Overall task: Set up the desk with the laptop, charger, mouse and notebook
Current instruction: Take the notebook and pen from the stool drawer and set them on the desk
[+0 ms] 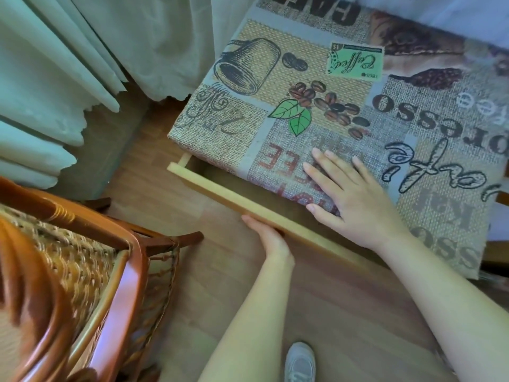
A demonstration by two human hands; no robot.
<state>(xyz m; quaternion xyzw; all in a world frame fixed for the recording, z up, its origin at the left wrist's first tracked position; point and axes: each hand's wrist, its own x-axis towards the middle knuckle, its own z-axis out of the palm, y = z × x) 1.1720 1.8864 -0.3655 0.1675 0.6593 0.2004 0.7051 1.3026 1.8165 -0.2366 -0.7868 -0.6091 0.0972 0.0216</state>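
Hands: left (271, 235) grips the drawer front (248, 208), right (349, 199) lies flat on the tablecloth (316, 86); wicker chair (68, 257) nearby.

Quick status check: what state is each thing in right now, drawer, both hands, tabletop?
Drawer: pulled partly out, contents not visible.
Left hand: grips the drawer front from below.
Right hand: flat, fingers spread, pressing on the tablecloth.
Tablecloth: covers the tabletop, nothing on the visible part.
Chair: beside the desk, unoccupied.

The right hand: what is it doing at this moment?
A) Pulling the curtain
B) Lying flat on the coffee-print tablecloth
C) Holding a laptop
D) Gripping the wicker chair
B: the right hand lies with straight fingers on the coffee-print tablecloth, while the left hand holds the front of the drawer.
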